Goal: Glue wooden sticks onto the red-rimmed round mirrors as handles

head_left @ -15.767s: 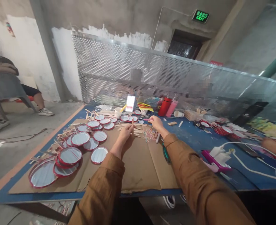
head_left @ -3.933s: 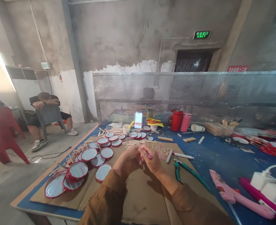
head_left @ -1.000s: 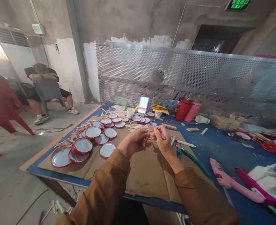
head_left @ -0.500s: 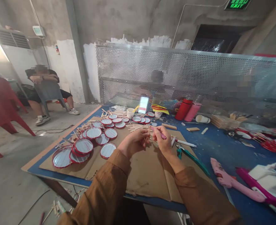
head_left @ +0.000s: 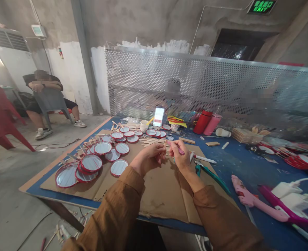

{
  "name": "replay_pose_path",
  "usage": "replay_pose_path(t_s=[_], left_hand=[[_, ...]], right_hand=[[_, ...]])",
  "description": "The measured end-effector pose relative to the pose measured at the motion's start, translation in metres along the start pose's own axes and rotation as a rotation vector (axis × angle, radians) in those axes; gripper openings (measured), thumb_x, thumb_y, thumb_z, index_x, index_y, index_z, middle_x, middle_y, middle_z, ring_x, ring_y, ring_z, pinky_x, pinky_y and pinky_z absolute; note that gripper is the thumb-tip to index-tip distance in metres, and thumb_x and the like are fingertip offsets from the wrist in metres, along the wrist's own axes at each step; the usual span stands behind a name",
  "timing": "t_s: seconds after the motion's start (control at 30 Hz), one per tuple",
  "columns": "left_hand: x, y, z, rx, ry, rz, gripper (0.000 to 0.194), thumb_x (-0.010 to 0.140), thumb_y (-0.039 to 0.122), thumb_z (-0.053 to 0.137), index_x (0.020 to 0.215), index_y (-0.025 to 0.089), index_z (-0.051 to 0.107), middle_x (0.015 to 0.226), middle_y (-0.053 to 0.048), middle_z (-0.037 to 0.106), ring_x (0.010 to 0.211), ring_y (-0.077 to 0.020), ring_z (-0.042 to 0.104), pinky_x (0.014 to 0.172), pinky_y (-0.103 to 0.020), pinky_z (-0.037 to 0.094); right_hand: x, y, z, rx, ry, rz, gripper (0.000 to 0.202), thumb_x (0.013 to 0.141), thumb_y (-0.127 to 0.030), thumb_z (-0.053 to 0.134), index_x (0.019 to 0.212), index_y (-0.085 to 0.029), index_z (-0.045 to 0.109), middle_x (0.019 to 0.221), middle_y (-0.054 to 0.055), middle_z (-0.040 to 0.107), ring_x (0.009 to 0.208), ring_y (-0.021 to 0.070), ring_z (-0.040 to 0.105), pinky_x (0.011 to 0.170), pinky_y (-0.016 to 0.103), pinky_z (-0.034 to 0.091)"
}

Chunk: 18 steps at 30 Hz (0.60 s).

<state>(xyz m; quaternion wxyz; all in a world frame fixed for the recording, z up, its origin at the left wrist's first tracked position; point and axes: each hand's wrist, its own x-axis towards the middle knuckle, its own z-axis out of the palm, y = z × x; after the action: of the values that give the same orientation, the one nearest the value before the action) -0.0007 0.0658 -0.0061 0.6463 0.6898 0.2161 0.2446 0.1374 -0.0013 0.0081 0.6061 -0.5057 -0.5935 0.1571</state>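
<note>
My left hand (head_left: 150,157) is closed, its fingertips pinching a thin wooden stick (head_left: 165,143) above the cardboard sheet (head_left: 164,195). Close beside it, my right hand (head_left: 181,157) is wrapped round a slim purple tool (head_left: 181,151). The tool's front end is at the stick; its exact kind is too small to tell. Behind both hands lie loose flat wooden sticks (head_left: 150,142). To the left are several round discs with red rims (head_left: 119,168), some of them stacked and fixed to sticks. Teal-handled pliers (head_left: 213,179) and a white pen (head_left: 205,159) lie right of my right hand.
A pink glue gun (head_left: 258,205) and a magenta power strip (head_left: 287,207) with white plugs lie at right. Along the perforated metal screen (head_left: 143,76) stand a lit phone (head_left: 158,116), a paper cup (head_left: 144,126) and a red bottle (head_left: 203,122). A person (head_left: 45,87) sits at far left.
The view has shifted slightly, so the surroundings appear a little further left. Both hands keep their grips and stay close together, with the tool still at the stick.
</note>
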Motion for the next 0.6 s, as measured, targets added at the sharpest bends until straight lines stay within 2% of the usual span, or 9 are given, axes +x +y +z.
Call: replay_pose_path(t_s=[0.2,0.43,0.6], left_hand=[[0.0015,-0.0021,0.0001,-0.015,0.002,-0.012,0.037,0.086,0.049,0.054,0.073,0.015,0.052,0.052,-0.001,0.056,0.040,-0.0105,0.054,0.046,-0.022,0.045],[0.0004,0.0019,-0.0013,-0.002,0.000,-0.028,0.038,0.082,0.051,0.061,0.074,0.015,0.052,0.054,-0.001,0.058,0.039,-0.0098,0.054,0.043,-0.020,0.041],[-0.0050,0.0000,0.0081,-0.173,0.050,-0.019,0.032,0.082,0.045,0.063,0.079,0.015,0.055,0.053,0.001,0.055,0.039,-0.0081,0.051,0.047,-0.021,0.043]], right_hand=[[0.0006,-0.0027,0.0001,0.005,0.004,0.004,0.032,0.086,-0.053,0.052,0.078,-0.022,0.053,0.058,-0.003,0.057,0.045,0.0121,0.054,0.045,0.023,0.044],[0.0007,0.0017,-0.0004,0.018,-0.005,-0.012,0.030,0.087,-0.051,0.052,0.080,-0.021,0.053,0.059,-0.003,0.057,0.047,0.0118,0.054,0.047,0.023,0.045],[0.0007,0.0016,-0.0003,0.025,-0.009,-0.010,0.030,0.088,-0.050,0.052,0.080,-0.022,0.054,0.060,-0.003,0.057,0.048,0.0117,0.054,0.048,0.023,0.045]])
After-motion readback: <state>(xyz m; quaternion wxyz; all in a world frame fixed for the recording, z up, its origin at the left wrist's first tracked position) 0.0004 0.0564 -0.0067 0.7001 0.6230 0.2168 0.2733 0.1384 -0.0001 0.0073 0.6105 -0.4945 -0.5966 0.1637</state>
